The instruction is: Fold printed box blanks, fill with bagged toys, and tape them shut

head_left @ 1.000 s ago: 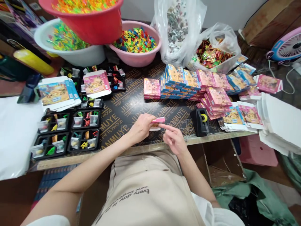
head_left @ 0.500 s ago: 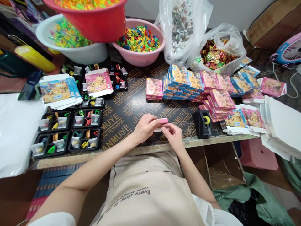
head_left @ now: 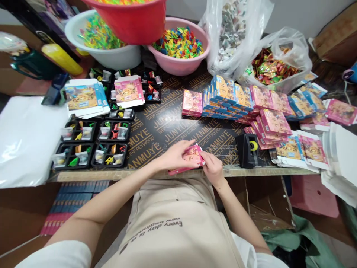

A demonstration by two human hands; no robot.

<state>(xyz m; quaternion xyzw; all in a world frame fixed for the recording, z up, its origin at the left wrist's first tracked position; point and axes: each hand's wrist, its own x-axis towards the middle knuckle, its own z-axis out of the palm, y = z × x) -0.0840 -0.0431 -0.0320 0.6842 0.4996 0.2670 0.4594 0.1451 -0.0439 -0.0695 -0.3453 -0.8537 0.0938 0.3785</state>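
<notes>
Head view: the left hand reaches in from 8 o'clock, palm down and partly curled, its fingers over the far edge of a pink box, which it grips. From about 4 o'clock the right hand bends inward, thumb and fingers nearly closed on the box's right end. The box sits at the front of the tabletop; whether it touches the surface I cannot tell. From it, the tape dispenser is at 3 o'clock, the stacked boxes at 1 and the trays at 9.

Half a second ago the box showed mostly a narrow pink side; now its printed face is turned up and it appears nearer the front edge. The right index finger, pointing straight a second ago, is now bent in. The dispenser and stacks keep their places.
</notes>
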